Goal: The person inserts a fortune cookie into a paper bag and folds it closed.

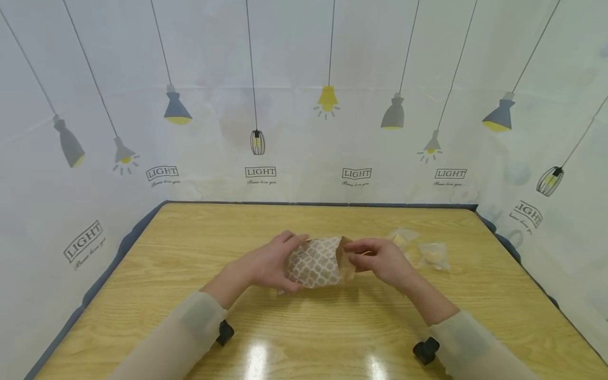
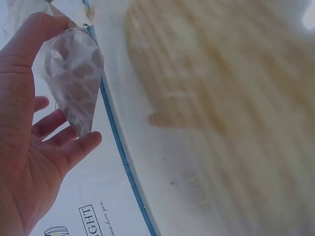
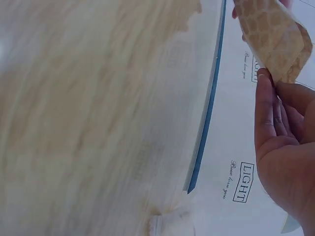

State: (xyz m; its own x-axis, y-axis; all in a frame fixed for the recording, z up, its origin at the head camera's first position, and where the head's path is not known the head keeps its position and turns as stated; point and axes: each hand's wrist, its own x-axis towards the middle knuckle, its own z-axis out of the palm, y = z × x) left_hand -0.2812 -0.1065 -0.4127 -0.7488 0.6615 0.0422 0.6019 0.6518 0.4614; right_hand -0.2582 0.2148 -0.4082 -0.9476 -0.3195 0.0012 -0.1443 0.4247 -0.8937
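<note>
A brown paper bag (image 1: 313, 262) with a white lattice print lies on its side above the table, its mouth toward the right. My left hand (image 1: 275, 262) grips the bag's left end, thumb on the near side and fingers on the far side. In the left wrist view, the thumb and fingers of the left hand (image 2: 37, 128) span the narrow end of the bag (image 2: 76, 78). At the mouth, my right hand (image 1: 382, 261) pinches the rim. The right wrist view shows the right hand (image 3: 288, 132) with thumb and fingertips meeting on the edge of the bag (image 3: 270, 37). The bag's inside is mostly hidden.
Two small clear packets with pale yellow contents, one farther back (image 1: 404, 236) and one to the right (image 1: 434, 256), lie on the wooden table (image 1: 199, 232) beyond my right hand. A white wall sheet (image 1: 294, 142) printed with lamps surrounds the table.
</note>
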